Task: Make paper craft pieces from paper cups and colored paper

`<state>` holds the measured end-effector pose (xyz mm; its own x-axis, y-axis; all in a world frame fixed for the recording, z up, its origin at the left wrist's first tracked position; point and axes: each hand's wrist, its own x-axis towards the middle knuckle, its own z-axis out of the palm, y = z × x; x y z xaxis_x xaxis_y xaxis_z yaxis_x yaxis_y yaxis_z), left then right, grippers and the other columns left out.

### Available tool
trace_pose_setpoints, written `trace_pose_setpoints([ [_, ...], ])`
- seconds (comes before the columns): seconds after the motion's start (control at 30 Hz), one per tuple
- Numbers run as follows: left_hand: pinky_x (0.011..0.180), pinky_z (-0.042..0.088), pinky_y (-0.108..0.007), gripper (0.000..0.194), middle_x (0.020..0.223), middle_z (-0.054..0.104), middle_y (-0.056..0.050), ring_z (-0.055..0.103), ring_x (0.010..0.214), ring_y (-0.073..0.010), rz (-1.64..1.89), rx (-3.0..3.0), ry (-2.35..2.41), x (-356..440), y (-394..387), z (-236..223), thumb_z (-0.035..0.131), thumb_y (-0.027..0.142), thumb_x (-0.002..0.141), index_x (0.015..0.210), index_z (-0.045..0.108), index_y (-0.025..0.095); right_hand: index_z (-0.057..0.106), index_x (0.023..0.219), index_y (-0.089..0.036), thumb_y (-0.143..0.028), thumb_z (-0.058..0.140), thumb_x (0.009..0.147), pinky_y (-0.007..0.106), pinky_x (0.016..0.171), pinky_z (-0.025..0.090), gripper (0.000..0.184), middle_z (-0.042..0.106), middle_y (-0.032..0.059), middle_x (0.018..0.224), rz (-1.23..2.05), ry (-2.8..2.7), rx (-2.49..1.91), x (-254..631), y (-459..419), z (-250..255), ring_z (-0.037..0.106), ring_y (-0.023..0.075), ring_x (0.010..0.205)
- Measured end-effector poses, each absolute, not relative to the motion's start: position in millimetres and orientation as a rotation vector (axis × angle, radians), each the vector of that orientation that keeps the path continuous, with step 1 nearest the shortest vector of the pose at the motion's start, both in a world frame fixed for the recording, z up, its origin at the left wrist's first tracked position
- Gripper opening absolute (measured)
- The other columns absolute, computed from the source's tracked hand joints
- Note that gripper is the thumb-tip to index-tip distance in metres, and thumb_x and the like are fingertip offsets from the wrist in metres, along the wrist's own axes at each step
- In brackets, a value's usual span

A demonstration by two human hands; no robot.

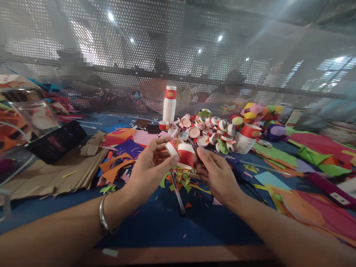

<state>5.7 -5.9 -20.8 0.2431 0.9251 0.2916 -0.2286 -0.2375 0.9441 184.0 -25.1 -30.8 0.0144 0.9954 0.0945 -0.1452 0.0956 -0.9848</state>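
Observation:
My left hand (154,167) pinches a red-and-white paper cup (185,155) between thumb and fingers. The cup is partly cut: a white-edged ring portion (172,149) sits by my left fingertips and a red wall flap spreads to the right. My right hand (215,172) is closed around scissors (192,144); their dark blades show beside the cup's right edge, while the handles are mostly hidden by my fingers. Beneath the hands lie many colored paper scraps (185,181) and a slim, clear-and-dark stick (178,194).
Behind the hands are a heap of cut cup bottoms (194,132), a tall cup stack (169,107) and a tilted cup stack (247,139). Cardboard (55,170), a phone (57,141) and a glass jar (39,111) stand left. Colored paper sheets (303,207) lie right. A perforated metal screen (155,48) rises behind.

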Motion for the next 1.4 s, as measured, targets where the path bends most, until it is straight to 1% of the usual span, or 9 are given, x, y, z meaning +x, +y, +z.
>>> trace_pose_setpoints([
  [0.17, 0.090, 0.054, -0.034, 0.036, 0.106, 0.072, -0.005, 0.068, 0.097, -0.0183, 1.181, 1.193, 0.609, 6, -13, -14, 0.069, 0.022, 0.083, 0.118, 0.062, 0.021, 0.054, 0.076, -0.022, -0.069, 0.065, 0.085, 0.023, 0.045, 0.024, 0.050, 0.028, -0.0111, 0.052, 1.193, -1.210, -1.046, 182, -23, -33, 0.022, 0.0064, 0.045],
  [0.3, 0.078, 0.054, -0.026, 0.031, 0.097, 0.070, -0.002, 0.065, 0.083, -0.0130, 1.118, 1.072, 0.579, 4, -16, -8, 0.069, 0.016, 0.076, 0.107, 0.065, 0.020, 0.051, 0.076, -0.021, -0.063, 0.067, 0.087, 0.023, 0.050, 0.031, 0.046, 0.031, -0.0111, 0.054, 1.156, -1.317, -1.066, 183, -22, -34, 0.024, 0.0066, 0.048],
  [0.5, 0.080, 0.057, -0.031, 0.034, 0.096, 0.070, -0.004, 0.066, 0.084, -0.0166, 1.013, 1.011, 0.570, 3, -11, -10, 0.068, 0.014, 0.073, 0.106, 0.065, 0.021, 0.059, 0.084, -0.021, -0.053, 0.073, 0.086, 0.024, 0.055, 0.041, 0.034, 0.047, -0.0072, 0.064, 1.136, -1.381, -1.053, 186, -21, -35, 0.033, 0.0076, 0.051],
  [0.67, 0.080, 0.058, -0.031, 0.032, 0.095, 0.068, -0.004, 0.064, 0.084, -0.0164, 0.941, 1.031, 0.549, 4, -15, -8, 0.066, 0.012, 0.071, 0.101, 0.067, 0.022, 0.062, 0.081, -0.022, -0.041, 0.079, 0.082, 0.024, 0.051, 0.042, 0.026, 0.045, -0.0086, 0.059, 1.132, -1.368, -1.032, 187, -23, -33, 0.029, 0.0070, 0.047],
  [0.73, 0.080, 0.059, -0.033, 0.032, 0.096, 0.068, -0.005, 0.064, 0.086, -0.0178, 0.931, 1.037, 0.554, 4, -17, -7, 0.064, 0.012, 0.070, 0.101, 0.068, 0.022, 0.063, 0.081, -0.021, -0.041, 0.079, 0.082, 0.023, 0.049, 0.040, 0.025, 0.052, -0.0056, 0.064, 1.108, -1.384, -1.044, 187, -23, -33, 0.037, 0.0080, 0.050],
  [0.83, 0.075, 0.060, -0.034, 0.032, 0.101, 0.067, -0.007, 0.063, 0.090, -0.0198, 0.965, 1.014, 0.622, 4, -16, -9, 0.061, 0.015, 0.072, 0.103, 0.068, 0.021, 0.065, 0.087, -0.021, -0.046, 0.076, 0.084, 0.025, 0.056, 0.047, 0.028, 0.062, -0.0002, 0.075, 1.088, -1.389, -1.069, 189, -20, -37, 0.054, 0.0119, 0.062],
  [0.93, 0.070, 0.059, -0.032, 0.023, 0.101, 0.067, -0.006, 0.064, 0.087, -0.0186, 1.032, 0.941, 0.784, 3, -9, -13, 0.063, 0.017, 0.077, 0.099, 0.067, 0.020, 0.064, 0.089, -0.021, -0.050, 0.076, 0.084, 0.028, 0.062, 0.051, 0.032, 0.064, 0.0010, 0.078, 1.100, -1.343, -1.106, 192, -17, -42, 0.059, 0.0137, 0.066],
  [1.03, 0.065, 0.057, -0.028, 0.007, 0.088, 0.065, -0.004, 0.063, 0.076, -0.0152, 1.089, 0.934, 0.866, 1, -2, -16, 0.068, 0.022, 0.079, 0.084, 0.065, 0.018, 0.064, 0.088, -0.020, -0.050, 0.077, 0.083, 0.029, 0.065, 0.052, 0.033, 0.064, 0.0012, 0.078, 1.132, -1.329, -1.102, 193, -17, -44, 0.060, 0.0141, 0.068],
  [1.4, 0.065, 0.052, -0.029, 0.021, 0.077, 0.061, 0.002, 0.059, 0.064, -0.0108, 1.069, 1.089, 0.916, -4, 3, -22, 0.076, 0.029, 0.078, 0.085, 0.060, 0.018, 0.063, 0.084, -0.021, -0.047, 0.077, 0.084, 0.029, 0.064, 0.052, 0.029, 0.061, 0.0001, 0.076, 1.168, -1.351, -1.106, 194, -15, -46, 0.058, 0.0151, 0.070],
])
